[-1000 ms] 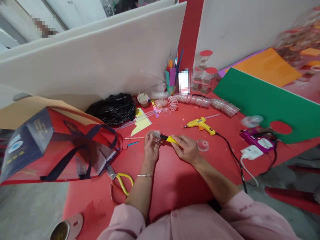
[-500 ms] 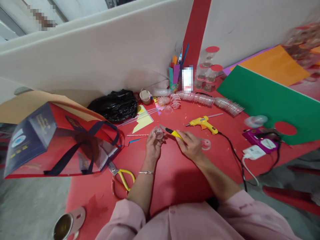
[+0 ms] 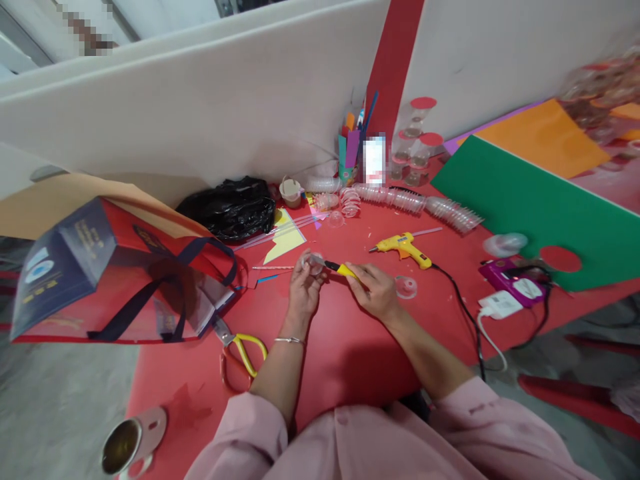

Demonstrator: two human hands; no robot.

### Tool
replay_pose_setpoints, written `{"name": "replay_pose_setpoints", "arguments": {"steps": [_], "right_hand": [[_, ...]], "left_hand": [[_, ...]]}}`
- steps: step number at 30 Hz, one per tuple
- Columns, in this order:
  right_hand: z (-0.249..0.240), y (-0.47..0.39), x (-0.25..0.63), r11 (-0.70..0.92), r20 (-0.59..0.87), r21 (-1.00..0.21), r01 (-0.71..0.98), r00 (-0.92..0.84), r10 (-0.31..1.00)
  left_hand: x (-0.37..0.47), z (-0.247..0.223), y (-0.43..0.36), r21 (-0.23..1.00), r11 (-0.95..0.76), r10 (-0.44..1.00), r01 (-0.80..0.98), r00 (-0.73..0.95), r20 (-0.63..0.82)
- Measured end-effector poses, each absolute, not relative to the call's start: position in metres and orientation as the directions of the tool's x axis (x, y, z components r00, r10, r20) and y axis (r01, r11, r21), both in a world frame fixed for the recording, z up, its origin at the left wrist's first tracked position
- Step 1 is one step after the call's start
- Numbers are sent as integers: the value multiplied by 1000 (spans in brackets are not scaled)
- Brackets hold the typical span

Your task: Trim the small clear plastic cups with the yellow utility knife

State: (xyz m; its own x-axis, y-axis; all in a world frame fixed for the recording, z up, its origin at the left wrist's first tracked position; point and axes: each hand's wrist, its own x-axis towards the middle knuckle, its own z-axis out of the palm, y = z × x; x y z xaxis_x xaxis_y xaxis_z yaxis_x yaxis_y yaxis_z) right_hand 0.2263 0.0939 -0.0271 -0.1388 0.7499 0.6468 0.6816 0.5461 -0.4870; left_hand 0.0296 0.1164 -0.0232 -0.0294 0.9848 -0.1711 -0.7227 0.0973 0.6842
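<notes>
Over the middle of the red table (image 3: 345, 340), my left hand (image 3: 304, 288) has its fingers closed around a small clear plastic dome lid (image 3: 314, 263). My right hand (image 3: 376, 291) grips the yellow handle of a utility knife (image 3: 347, 269). The knife points left, its front end at the lid's right side; I cannot make out whether the blade goes into the plastic. Just right of my right hand lies another clear lid (image 3: 406, 287). A yellow glue gun (image 3: 403, 248) rests on the table beyond it.
Yellow-handled scissors (image 3: 245, 353) and a mug (image 3: 134, 443) of liquid stand left of my left arm, near a big shopping bag (image 3: 145, 267). Stacked clear lids (image 3: 405, 199) line the back. A purple power strip (image 3: 515, 283) with cords and green card (image 3: 530, 213) are at right.
The knife's front end has come against the lid; its blade, visible in the gap before, is now mostly hidden there. The view has shifted slightly.
</notes>
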Motion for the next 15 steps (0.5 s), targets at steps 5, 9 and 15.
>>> {"name": "replay_pose_setpoints", "arguments": {"steps": [5, 9, 15], "right_hand": [[-29, 96, 227, 508, 647, -463, 726, -115, 754], [-27, 95, 228, 490, 675, -468, 735, -61, 736], [-22, 89, 222, 589, 672, -459, 666, -174, 720]], "left_hand": [[27, -22, 117, 648, 87, 989, -757, -11, -145], [25, -24, 119, 628, 82, 989, -774, -12, -144], [29, -25, 117, 677, 89, 991, -730, -2, -132]]}}
